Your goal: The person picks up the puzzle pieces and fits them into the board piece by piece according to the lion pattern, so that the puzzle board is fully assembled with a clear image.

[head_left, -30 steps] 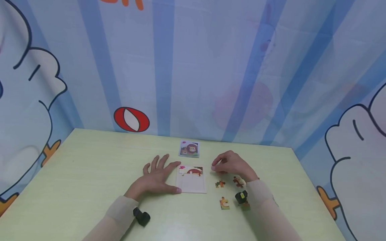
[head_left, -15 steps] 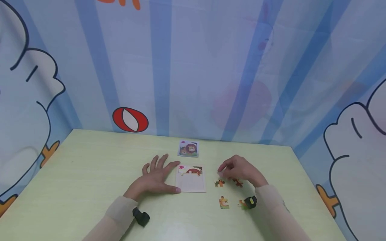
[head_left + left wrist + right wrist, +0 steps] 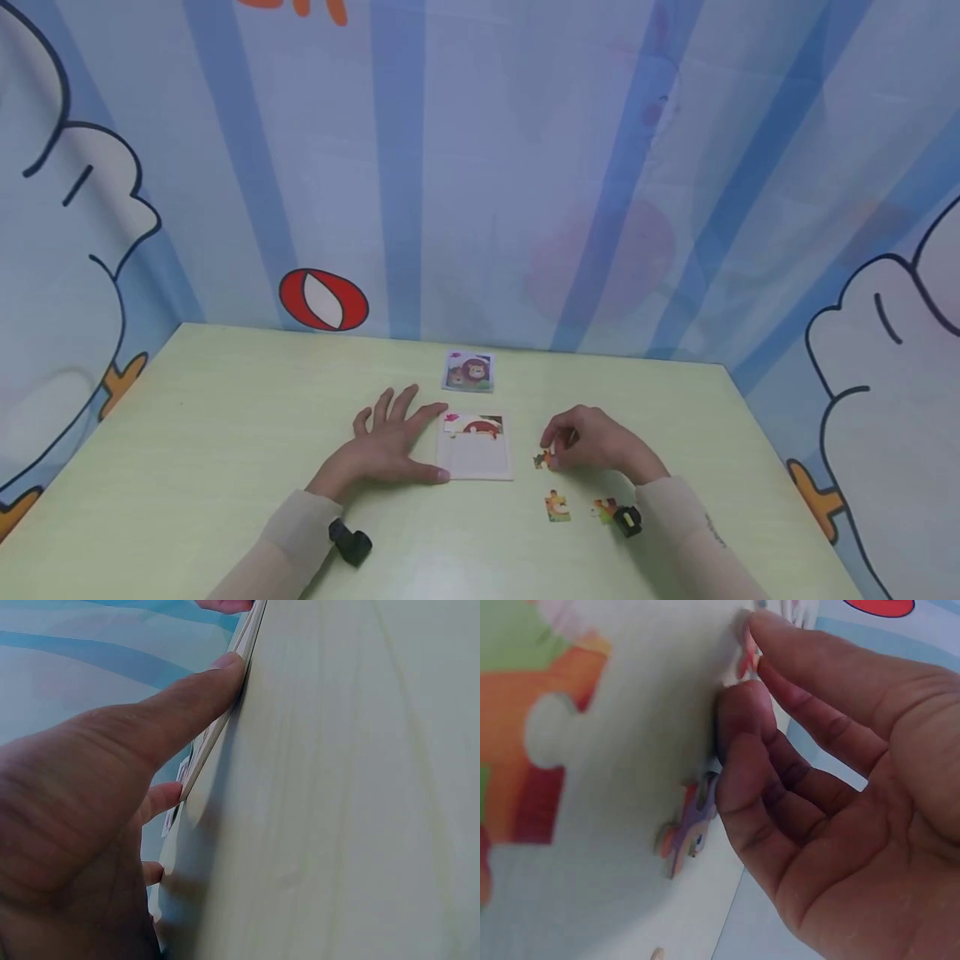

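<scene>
When compared with the head view of half a second ago, right hand (image 3: 592,437) now nearer the wearer, fingertips come down at a loose puzzle piece (image 3: 542,460); left hand (image 3: 382,450) unchanged in place. Meaning, by judgement: attention settled on that one piece, with assembly partway along.

Right hand: fingers bent, tips at the piece's right side. Pinched or merely touched: impossible to tell, part of the piece being covered.

Loose puzzle piece: on the surface (image 3: 262,400) or only just above, directly at the right fingertips, a little to the right of the shallow tray (image 3: 474,460).

Left hand: spread, gripping nothing; thumb and forefinger tips resting against the left edge of the tray, near its two corners.

Tray: white, between both hands; upper row (image 3: 480,425) filled with pieces, pink flower and red-brown patch visible; lower part bare.

Further pieces: one orange-and-white piece (image 3: 557,506), nearer the wearer; one orange-and-green piece (image 3: 602,509), beside the black wrist camera (image 3: 628,522); one purple-and-orange piece (image 3: 686,840), just beside the curled right fingers, contact unclear.

Picture card (image 3: 468,371): lions, flat beyond the tray, apart from both hands.
</scene>
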Demonstrator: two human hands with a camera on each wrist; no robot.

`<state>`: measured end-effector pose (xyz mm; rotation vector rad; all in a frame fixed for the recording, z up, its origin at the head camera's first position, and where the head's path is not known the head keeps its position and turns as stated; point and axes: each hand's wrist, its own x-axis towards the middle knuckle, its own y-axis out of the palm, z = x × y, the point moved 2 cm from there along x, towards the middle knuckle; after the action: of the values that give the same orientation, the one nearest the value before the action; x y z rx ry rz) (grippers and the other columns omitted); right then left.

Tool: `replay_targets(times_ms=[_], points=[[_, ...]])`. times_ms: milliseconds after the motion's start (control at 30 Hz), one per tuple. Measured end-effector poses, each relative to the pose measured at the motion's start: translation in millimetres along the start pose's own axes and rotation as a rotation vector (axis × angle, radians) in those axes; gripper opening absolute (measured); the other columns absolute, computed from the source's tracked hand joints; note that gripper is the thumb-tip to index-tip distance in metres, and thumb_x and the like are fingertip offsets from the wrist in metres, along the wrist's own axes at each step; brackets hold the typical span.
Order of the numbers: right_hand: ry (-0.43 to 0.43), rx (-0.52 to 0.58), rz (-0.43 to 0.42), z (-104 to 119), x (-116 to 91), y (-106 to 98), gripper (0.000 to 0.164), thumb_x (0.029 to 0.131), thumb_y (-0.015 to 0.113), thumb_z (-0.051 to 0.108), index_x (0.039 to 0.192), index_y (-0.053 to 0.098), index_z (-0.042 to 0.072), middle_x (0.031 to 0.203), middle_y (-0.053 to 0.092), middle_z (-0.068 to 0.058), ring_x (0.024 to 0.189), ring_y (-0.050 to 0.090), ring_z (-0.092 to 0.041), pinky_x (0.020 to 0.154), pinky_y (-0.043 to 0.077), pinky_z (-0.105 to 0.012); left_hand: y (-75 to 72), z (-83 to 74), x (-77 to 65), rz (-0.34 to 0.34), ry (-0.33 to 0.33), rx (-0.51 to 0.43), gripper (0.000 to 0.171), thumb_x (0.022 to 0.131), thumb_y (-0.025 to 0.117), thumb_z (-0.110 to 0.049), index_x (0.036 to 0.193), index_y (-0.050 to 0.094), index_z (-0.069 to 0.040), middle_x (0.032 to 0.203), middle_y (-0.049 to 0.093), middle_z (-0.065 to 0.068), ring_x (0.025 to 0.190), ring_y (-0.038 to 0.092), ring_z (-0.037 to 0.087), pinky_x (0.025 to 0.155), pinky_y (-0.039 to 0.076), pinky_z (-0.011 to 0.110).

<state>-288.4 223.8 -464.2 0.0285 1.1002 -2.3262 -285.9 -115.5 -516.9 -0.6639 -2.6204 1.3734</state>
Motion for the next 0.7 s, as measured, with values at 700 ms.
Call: replay_targets(times_ms=[700], points=[[-0.017, -0.044, -0.232, 6.5, 9.2, 1.1, 0.009, 0.095, 0.082, 0.014, 0.102, 0.076, 0.016, 0.088, 0.07, 0.0, 0.072, 0.057, -0.015, 0.057, 0.047, -0.028, -4.0, -5.8, -5.2, 0.026, -0.034, 0.014, 0.106, 0.077, 0.085, -0.068, 0.166, 0.037, -0.036, 0.182, 0.007, 0.016, 0.166, -0.004, 0.051, 0.123, 0.001, 0.081]])
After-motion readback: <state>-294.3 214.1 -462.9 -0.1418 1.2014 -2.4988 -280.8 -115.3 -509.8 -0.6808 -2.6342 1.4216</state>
